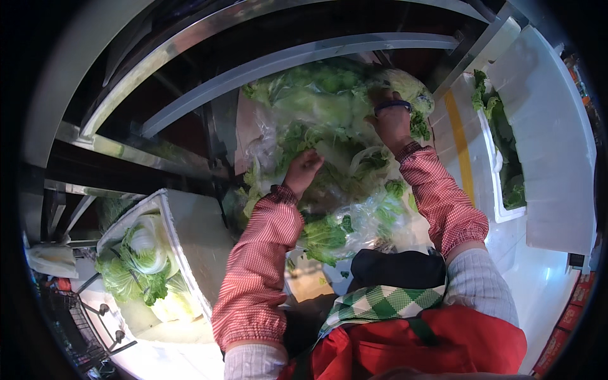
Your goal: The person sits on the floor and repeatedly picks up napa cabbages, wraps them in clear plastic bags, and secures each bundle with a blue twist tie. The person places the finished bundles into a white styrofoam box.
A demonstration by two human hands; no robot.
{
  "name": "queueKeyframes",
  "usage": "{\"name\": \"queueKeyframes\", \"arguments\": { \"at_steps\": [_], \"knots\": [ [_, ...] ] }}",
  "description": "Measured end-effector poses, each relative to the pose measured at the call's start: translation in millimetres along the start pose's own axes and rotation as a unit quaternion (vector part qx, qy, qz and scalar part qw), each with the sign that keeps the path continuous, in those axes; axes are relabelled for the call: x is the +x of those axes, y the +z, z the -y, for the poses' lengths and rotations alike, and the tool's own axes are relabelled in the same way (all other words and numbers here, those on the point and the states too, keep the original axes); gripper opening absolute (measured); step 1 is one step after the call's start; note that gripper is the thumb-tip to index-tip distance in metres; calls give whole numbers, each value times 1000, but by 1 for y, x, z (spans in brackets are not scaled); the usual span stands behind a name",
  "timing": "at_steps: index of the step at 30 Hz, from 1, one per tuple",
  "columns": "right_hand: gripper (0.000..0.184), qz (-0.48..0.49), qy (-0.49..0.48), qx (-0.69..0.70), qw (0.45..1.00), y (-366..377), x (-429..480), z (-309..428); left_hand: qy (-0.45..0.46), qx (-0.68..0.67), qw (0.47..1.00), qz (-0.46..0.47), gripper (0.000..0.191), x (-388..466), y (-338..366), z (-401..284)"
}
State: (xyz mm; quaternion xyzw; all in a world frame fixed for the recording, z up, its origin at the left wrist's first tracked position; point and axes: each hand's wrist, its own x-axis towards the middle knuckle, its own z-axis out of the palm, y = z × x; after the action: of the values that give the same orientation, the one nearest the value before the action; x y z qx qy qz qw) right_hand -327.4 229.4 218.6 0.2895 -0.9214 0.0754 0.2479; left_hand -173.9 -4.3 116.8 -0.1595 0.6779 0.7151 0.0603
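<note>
My left hand [304, 172] hovers by a heap of loose green leaves [327, 235], its fingers curled together with nothing visible in them. Farther off, my right hand [393, 121] reaches to a pale napa cabbage [407, 84] at the back right of the heap. A dark blue loop [393, 105] crosses that hand; its fingertips are in shadow, so whether they grip the cabbage is unclear. Clear plastic film [363, 223] lies among the leaves. Under more film at the back are larger leafy greens [313, 88].
To the left, a white foam box [166, 256] holds napa cabbages [145, 242]. On the right stands another foam box [498, 190] with dark greens, near yellow tape [460, 142]. A metal frame [294, 57] spans above the heap. A black wire basket [88, 327] is at lower left.
</note>
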Motion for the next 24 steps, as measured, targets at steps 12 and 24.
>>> {"name": "queueKeyframes", "arguments": {
  "at_steps": [12,24],
  "knots": [
    [24,-110,23,141,984,-30,1,-13,-34,-314,949,-3,44,108,9,-77],
    [41,-69,36,149,986,0,-27,-24,-4,-645,746,164,35,35,34,-128]
  ]
}}
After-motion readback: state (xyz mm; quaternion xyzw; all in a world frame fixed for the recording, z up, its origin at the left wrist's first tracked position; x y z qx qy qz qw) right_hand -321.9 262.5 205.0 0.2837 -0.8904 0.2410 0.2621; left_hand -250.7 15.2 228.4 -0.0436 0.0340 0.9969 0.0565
